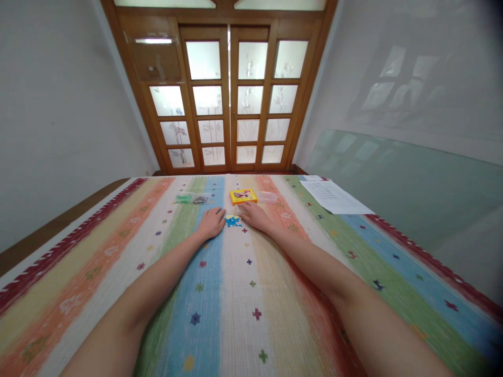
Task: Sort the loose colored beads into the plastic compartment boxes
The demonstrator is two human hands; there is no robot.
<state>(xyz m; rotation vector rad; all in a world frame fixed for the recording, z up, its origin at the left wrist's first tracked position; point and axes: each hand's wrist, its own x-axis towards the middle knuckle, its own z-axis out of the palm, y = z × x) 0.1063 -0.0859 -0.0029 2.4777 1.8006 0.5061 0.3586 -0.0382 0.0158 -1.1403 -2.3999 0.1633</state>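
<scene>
Head view: blue-and-yellow pieces point(233, 222) clustered near frame centre;
left hand point(212, 223) and right hand point(255, 215) flank them, fingers loosely bent, grip cannot be told; pieces gathered, joining unclear; green pieces point(184, 199), left of centre, seem unused.

Left hand point(212, 222) and right hand point(253, 215) palm-down either side of small blue-and-yellow pieces point(233, 221) | just beyond right hand, yellow box point(242, 197) beside clear container point(268, 197) | beyond left hand, green and dark pieces point(184, 199) in clear packaging point(193, 194) | toward right, printed sheet point(334, 197) on striped tablecloth point(236, 283) | behind, glazed wooden doors point(234, 99)
</scene>
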